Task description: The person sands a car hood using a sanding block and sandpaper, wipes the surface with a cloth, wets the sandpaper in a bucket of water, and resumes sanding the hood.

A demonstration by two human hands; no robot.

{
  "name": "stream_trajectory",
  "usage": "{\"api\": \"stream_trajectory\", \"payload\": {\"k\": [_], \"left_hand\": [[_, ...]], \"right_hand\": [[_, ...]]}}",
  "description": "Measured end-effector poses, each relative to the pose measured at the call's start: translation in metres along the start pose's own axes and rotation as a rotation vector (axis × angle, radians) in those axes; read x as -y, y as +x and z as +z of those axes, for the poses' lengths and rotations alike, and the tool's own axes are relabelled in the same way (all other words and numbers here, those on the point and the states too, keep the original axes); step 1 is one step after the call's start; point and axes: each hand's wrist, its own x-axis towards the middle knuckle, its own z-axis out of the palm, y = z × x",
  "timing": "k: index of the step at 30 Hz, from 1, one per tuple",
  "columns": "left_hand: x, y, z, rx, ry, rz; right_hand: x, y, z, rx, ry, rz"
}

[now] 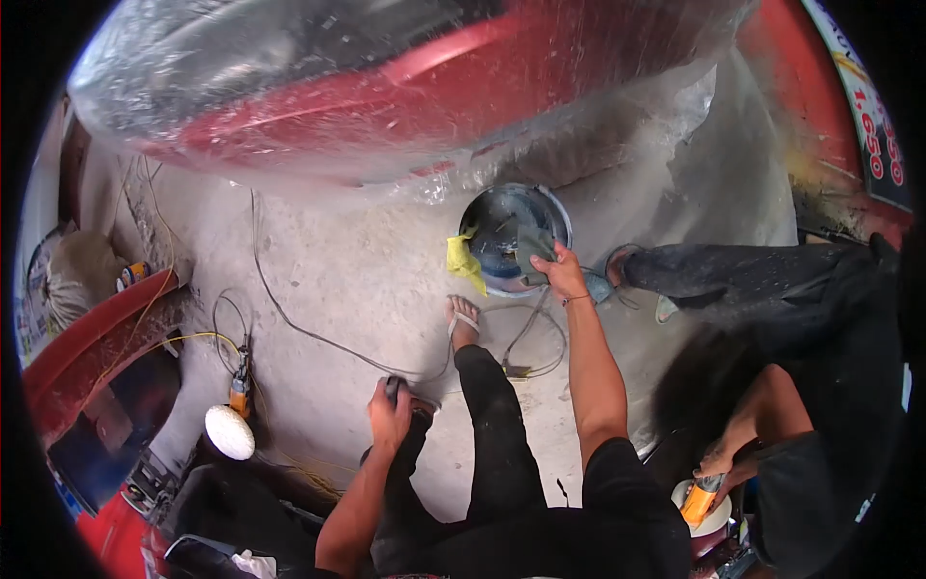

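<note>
My right hand [564, 274] pinches a dark grey-green sheet [533, 253] over the near right part of a round dark basin [502, 207]. The basin holds dark liquid, and a yellow cloth [465, 261] hangs over its left rim. Lower and to the left, my left hand [390, 415] is wrapped round a small black object [394, 388] near my knee. Most of that object is hidden by my fingers.
A plastic-covered red car body [405, 106] spans the top. An orange polisher [238, 396] with a white pad lies left, cables crossing the floor. At right, a co-worker's hands [716, 463] hold another orange tool [701, 499]. A red panel [96, 333] stands left.
</note>
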Motion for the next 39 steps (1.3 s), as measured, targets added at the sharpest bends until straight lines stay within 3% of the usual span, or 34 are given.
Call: {"api": "stream_trajectory", "payload": {"k": [3,4,5,6,8,9,10,12,13,15,16,18,19,20,21,22,23,24,26,30,31,33,35,36,37,39], "left_hand": [[-0.063,0.02,0.015,-0.112,-0.221,0.062],[-0.081,0.019,0.014,-0.01,-0.384,-0.022],[-0.095,0.016,0.012,0.09,-0.548,-0.103],[-0.098,0.016,0.011,0.058,-0.561,-0.1],[-0.097,0.014,0.005,0.138,-0.571,-0.06],[-0.113,0.009,-0.007,0.172,-0.71,-0.203],[-0.124,0.007,-0.016,0.137,-0.733,-0.209],[-0.153,0.013,-0.03,0.144,-0.614,-0.207],[-0.168,0.013,-0.039,0.135,-0.633,-0.203],[-0.198,0.008,-0.065,0.003,-0.548,0.183],[-0.212,0.005,-0.085,-0.021,-0.562,0.177],[-0.233,-0.024,-0.135,0.002,-0.209,0.757],[-0.246,-0.052,-0.164,0.232,-0.284,0.57],[-0.246,-0.072,-0.188,0.166,-0.293,0.577],[-0.243,-0.095,-0.21,0.252,-0.326,0.484],[-0.235,-0.121,-0.229,0.338,-0.365,0.384],[-0.21,-0.135,-0.24,0.266,-0.417,0.352],[-0.193,-0.164,-0.255,0.189,-0.434,0.348],[-0.157,-0.226,-0.276,-0.106,-0.887,0.294],[-0.04,-0.332,-0.29,-0.464,-1.15,0.306],[-0.025,-0.375,-0.292,-0.538,-1.197,0.259],[0.04,-0.434,-0.285,-0.814,-0.961,0.268],[0.109,-0.48,-0.267,-1.091,-0.883,0.144],[0.138,-0.504,-0.258,-1.22,-0.836,0.107],[0.157,-0.539,-0.256,-1.228,-0.885,0.049],[0.195,-0.594,-0.246,-1.278,-0.98,-0.009]], "right_hand": [[0.029,-0.002,0.009,-0.072,-0.013,0.067],[0.023,0.007,0.006,-0.052,-0.02,0.06],[0.007,0.026,-0.003,-0.163,-0.268,0.088],[0.0,0.041,-0.006,-0.269,-0.516,0.108],[0.007,0.046,-0.009,-0.179,-0.445,0.07],[0.011,0.042,0.002,-0.124,-0.366,0.05],[0.03,0.02,0.018,-0.086,-0.385,0.048],[0.119,-0.042,0.053,0.175,-0.101,0.112],[0.156,-0.072,0.069,0.187,-0.117,0.106],[0.217,-0.126,0.102,0.544,-0.321,0.004],[0.239,-0.142,0.119,0.568,-0.336,0.006],[0.275,-0.174,0.16,0.891,-0.676,-0.21],[0.29,-0.198,0.189,0.966,-0.531,-0.074],[0.31,-0.219,0.218,1.022,-0.555,-0.097],[0.327,-0.243,0.246,1.07,-0.623,-0.096],[0.336,-0.264,0.269,1.12,-0.691,-0.088],[0.32,-0.266,0.287,1.152,-0.638,-0.325],[0.322,-0.285,0.307,1.228,-0.65,-0.342],[0.324,-0.325,0.345,0.923,-1.198,-0.783],[0.269,-0.456,0.424,1.045,-1.091,-0.944],[0.239,-0.491,0.44,0.885,-0.969,-1.797],[0.189,-0.571,0.47,1.101,-0.908,-1.707],[0.136,-0.635,0.496,1.206,-1.012,-1.6],[0.104,-0.66,0.51,1.349,-0.806,-1.533],[0.077,-0.684,0.52,1.476,-0.639,-1.433],[0.028,-0.76,0.529,1.558,-0.63,-1.239]]}}
